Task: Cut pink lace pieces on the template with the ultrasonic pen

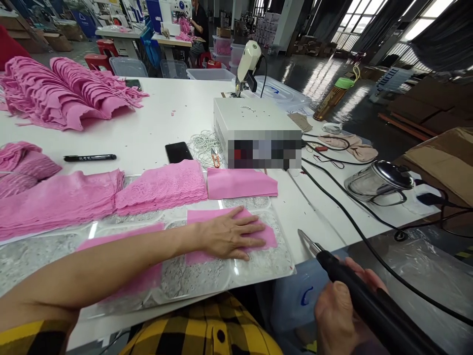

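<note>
A yellow-and-black checked shirt (207, 328) fills six o'clock, on the person wearing the camera. Between four and five o'clock, the right hand (338, 315) is curled around the thick handle of a black tool (356, 283). The tool's slim metal tip (309, 242) points up and leftward, just beside the right corner of a stone-patterned board (199, 281); whether it touches the table cannot be told.

Just below centre, at six o'clock, the left hand (225, 234) lies palm down, released, fingers spread, on a flat piece of pink cloth (271, 238), which rests on the board. At seven to eight o'clock, a second pink piece (150, 280) lies partly hidden beneath the left forearm.

Along the board's far edge, from nine o'clock to the centre, run a thick pink stack (59, 202), a lacy pink stack (162, 187) and a smooth pink strip (242, 184). Beyond them on the white table (155, 118) are a black marker (89, 158), a dark phone (179, 152), tangled thread (204, 145) and small orange snips (215, 158).

A pale metal box (258, 113) stands near twelve o'clock, its front blurred. At three o'clock sits a lidded glass jug (380, 183); at ten, a ruffled pink heap (70, 93).
</note>
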Action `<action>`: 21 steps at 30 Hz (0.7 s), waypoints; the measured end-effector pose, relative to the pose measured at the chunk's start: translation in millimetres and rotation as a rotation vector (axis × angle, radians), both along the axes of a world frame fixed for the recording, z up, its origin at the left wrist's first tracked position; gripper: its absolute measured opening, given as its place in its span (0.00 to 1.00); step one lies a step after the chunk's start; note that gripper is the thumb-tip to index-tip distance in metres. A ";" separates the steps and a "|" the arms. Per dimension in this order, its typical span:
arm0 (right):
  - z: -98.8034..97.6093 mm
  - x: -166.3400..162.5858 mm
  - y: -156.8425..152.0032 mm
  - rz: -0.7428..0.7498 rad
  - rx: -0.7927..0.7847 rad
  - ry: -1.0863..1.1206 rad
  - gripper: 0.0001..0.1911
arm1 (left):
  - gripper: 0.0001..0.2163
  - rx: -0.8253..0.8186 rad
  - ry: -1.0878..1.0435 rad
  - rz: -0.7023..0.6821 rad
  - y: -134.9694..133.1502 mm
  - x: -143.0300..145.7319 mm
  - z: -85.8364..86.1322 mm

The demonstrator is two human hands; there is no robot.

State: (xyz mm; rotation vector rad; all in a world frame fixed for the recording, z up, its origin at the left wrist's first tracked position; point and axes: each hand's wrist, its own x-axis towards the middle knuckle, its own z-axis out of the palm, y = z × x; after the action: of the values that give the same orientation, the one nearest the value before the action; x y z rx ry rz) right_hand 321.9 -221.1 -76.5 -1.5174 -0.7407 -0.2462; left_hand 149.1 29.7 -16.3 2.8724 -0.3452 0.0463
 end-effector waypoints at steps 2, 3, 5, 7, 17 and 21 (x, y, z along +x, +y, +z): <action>8.8 4.9 15.6 -0.071 0.199 0.054 0.25 | 0.24 -0.004 0.003 -0.005 -0.2 0.3 0.6; 12.5 8.9 21.9 -0.069 0.265 0.075 0.24 | 0.24 -0.009 0.000 -0.007 -0.2 0.4 0.7; 19.1 19.3 30.5 -0.039 0.322 0.082 0.24 | 0.24 -0.021 -0.010 -0.008 -0.2 0.7 0.8; 26.6 29.6 34.0 -0.057 0.324 0.076 0.22 | 0.24 -0.030 -0.020 -0.006 -0.1 0.7 0.7; 79.8 14.1 33.5 0.047 0.260 0.218 0.12 | 0.24 -0.020 0.003 -0.009 1.4 -0.2 -1.0; 80.8 6.0 40.6 0.188 0.329 0.294 0.08 | 0.24 -0.009 -0.004 -0.019 2.9 0.3 -0.8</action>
State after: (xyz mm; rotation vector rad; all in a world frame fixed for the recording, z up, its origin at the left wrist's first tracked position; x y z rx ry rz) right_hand 327.9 -180.5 4.3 -1.1324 -0.5709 -0.0002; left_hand 149.4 32.6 -17.0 2.8601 -0.3717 0.0497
